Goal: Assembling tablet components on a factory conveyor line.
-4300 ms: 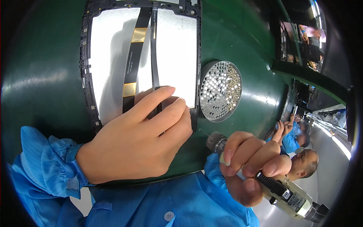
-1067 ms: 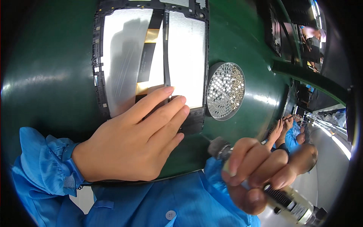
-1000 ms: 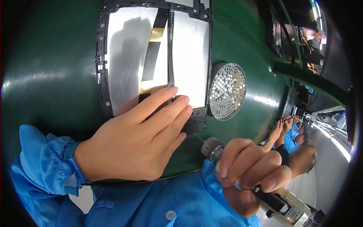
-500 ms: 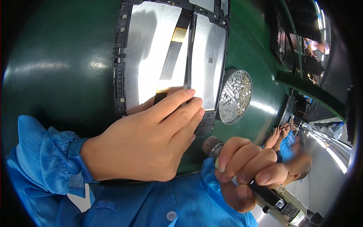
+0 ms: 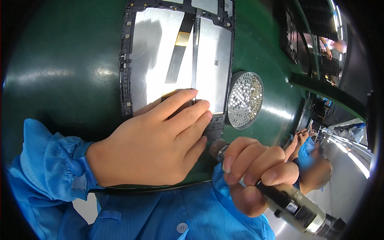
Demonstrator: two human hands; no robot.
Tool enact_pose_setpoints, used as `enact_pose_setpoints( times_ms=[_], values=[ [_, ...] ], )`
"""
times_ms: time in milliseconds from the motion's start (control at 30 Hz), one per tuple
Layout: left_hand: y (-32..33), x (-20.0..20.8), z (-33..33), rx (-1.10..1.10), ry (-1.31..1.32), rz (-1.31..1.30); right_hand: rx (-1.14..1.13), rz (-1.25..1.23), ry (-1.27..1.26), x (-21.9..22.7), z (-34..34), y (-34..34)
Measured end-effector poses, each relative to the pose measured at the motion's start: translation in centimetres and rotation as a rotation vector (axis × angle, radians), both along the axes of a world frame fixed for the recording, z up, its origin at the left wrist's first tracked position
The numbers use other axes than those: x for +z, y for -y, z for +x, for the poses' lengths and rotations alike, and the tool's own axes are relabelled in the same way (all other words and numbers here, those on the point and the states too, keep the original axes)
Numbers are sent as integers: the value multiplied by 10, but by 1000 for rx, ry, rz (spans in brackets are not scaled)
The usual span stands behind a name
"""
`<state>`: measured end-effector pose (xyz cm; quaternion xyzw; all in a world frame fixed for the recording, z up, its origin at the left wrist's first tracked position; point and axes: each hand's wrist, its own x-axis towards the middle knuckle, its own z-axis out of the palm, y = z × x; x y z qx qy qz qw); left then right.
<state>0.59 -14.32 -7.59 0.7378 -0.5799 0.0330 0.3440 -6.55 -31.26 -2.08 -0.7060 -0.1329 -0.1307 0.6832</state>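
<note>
My left hand (image 5: 146,142) lies with outstretched fingers across the near end of a dark-framed, silvery device panel (image 5: 150,56). Its fingertips rest over the lower ends of a wide black flat cable (image 5: 176,62) with golden bands and a thin dark strip (image 5: 195,52). What lies beneath the palm is hidden. My right hand (image 5: 256,172) is wrapped round a pale, grey-green electric screwdriver (image 5: 296,208) with a dark switch lever. The tool is tilted, its knurled metal collar (image 5: 219,149) pointing up and left, close to the panel's lower right corner. Its bit cannot be made out.
A round grey dish (image 5: 245,101) of small screws stands just right of the panel on the green table mat (image 5: 68,52). A curved green bar (image 5: 326,96) crosses the right side. Beyond it, a co-worker in blue (image 5: 314,164) is at work.
The panel, with my left hand on it, appears slightly farther left, and so does the screw dish. My right hand has shifted a little up and left with the electric screwdriver.
</note>
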Motion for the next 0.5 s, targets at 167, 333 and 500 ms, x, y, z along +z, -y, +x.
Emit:
enact_pose_setpoints(
  times_ms=[167, 333, 500],
  values=[
    [14, 3, -3, 84, -268, -34, -162, 136, 29, 8, -6, 7],
    [10, 9, 7, -40, -322, -7, -251, 108, 78, 9, -13, 31],
    [7, 9, 10, -104, -269, 35, -317, 49, 69, 10, -18, 58]
  ],
)
